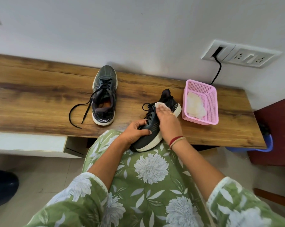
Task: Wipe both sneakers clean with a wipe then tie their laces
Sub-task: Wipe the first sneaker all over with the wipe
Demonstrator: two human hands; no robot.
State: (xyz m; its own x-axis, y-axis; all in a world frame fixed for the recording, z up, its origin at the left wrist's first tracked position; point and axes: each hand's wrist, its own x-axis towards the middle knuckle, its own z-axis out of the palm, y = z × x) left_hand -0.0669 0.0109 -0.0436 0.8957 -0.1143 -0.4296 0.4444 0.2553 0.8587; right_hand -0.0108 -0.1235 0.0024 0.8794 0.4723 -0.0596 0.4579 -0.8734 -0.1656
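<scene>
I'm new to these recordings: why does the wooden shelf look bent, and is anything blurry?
Head view: the wide-angle lens bows the wooden shelf; light is soft, without glare; the right hand rubbing the wipe on the sneaker looks slightly smeared.

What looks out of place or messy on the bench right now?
Only the laces. The sneaker by the wall stands upright, but its black laces trail untied across the bench. The sneaker in the hands overhangs the bench edge, tilted, while the right hand presses a wipe on it. Nothing looks spilled or damaged.
</scene>
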